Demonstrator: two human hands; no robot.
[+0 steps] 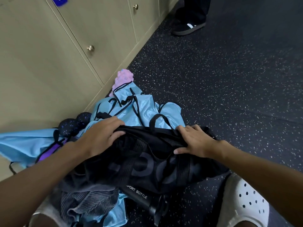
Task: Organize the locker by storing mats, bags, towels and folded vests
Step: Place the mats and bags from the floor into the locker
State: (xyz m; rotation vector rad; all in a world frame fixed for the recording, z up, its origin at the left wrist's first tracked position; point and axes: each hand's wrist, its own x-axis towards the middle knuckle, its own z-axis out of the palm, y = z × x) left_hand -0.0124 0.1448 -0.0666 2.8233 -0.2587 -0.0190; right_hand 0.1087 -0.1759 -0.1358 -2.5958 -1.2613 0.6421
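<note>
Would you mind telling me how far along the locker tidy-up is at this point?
Nothing looks stored yet: the locker doors in view are closed. In hand: the left hand and right hand grip the black bag on the floor. Left to do: the blue vests lie unfolded in a heap, and the grey towel lies crumpled by the bag.

A: The blue vests (pixel 144 112) are gleaming — thin, slick cloth, black-edged.
B: The black bag (pixel 147 163) is looking matt: woven cloth, partly mesh.
A: The locker doors (pixel 49 54) are showing smooth painted metal, their knobs (pixel 90 48) shining like brass.
B: The floor (pixel 213 87) is looking rubbery and grainy — the bottle (pixel 139 196) is showing matt black, the clog (pixel 244 203) smooth white plastic.
</note>
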